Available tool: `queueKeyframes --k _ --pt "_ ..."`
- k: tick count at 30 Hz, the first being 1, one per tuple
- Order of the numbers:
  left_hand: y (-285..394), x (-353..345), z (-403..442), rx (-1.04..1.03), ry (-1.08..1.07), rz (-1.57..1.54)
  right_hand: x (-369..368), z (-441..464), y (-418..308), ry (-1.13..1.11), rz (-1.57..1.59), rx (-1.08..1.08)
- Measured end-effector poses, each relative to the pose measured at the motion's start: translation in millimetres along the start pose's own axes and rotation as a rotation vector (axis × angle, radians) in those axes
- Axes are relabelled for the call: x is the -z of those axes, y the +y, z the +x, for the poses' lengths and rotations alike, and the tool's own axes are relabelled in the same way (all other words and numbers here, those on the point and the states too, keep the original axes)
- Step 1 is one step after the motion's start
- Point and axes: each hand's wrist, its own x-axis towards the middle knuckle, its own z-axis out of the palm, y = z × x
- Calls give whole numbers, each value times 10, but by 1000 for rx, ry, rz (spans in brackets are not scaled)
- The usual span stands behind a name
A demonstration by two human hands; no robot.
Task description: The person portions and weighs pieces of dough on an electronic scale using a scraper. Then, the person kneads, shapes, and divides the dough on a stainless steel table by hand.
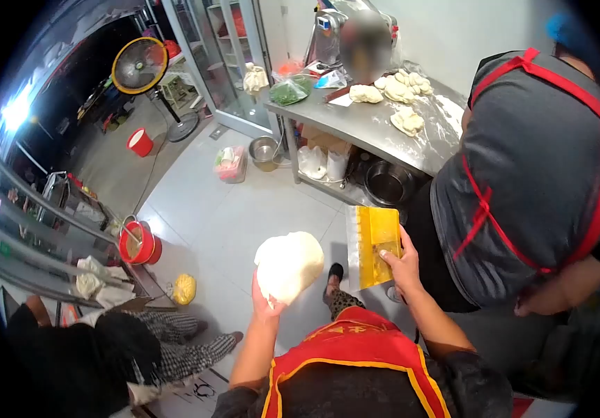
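My left hand (265,301) supports a large, smooth, pale lump of dough (290,266) from below and the side, out over the floor. The dough hides most of its fingers. My right hand (404,267) grips a flat yellow scraper (368,233) with a silvery strip down its left edge, the thumb lying on its face. Dough and scraper are apart, held at about the same height in front of my red apron (356,341).
A steel table (356,129) ahead bears several dough lumps (406,121) and flour. A co-worker in a grey shirt (516,160) stands close on my right, another person (105,341) at lower left. A red bucket (150,245), yellow bundle (184,288) and metal pot (264,151) sit on the floor.
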Motion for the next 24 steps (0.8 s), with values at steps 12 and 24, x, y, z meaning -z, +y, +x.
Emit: queueKeyframes --k 12,24 --pt "313 -348 3166 469 87 169 -37 2112 51 168 -311 142" --pt "-414 -1102 6642 818 -366 1027 5 3247 -94 635 -406 40"
